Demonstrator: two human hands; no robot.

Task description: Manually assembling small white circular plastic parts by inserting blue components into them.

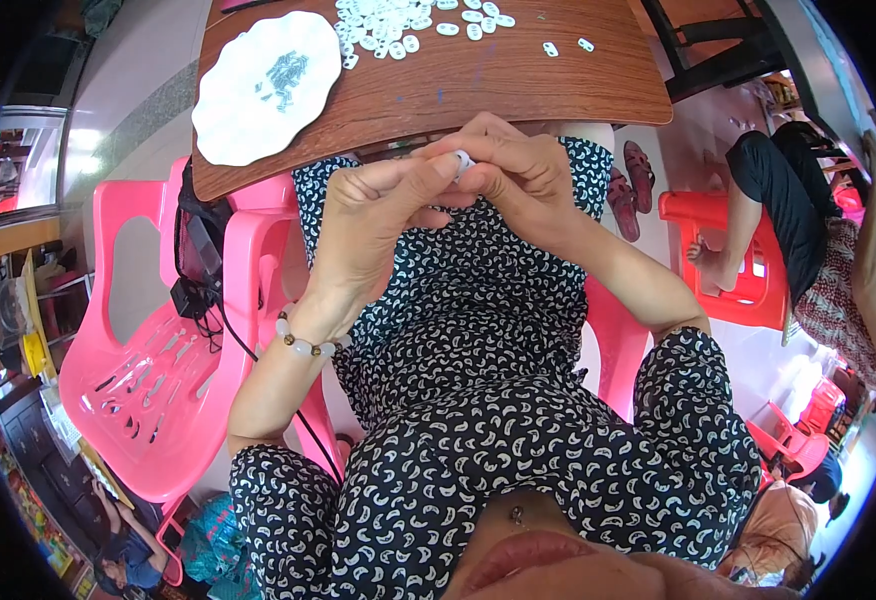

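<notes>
The wood-grained worktop (518, 85) lies at 12 o'clock from the hands, over a pale, shiny floor. A glossy pink plastic chair (148, 400) stands at 8 o'clock, a red stool (683, 208) at 4, bearing another person's bare foot. On the worktop, a scalloped white plate (228, 130) holding slim grey pieces (283, 80) sits at 10, flat white two-holed pieces (388, 20) at 11. The left hand (383, 195) and right hand (525, 180) meet near its edge, fingers pinching a small white piece (463, 163).
</notes>
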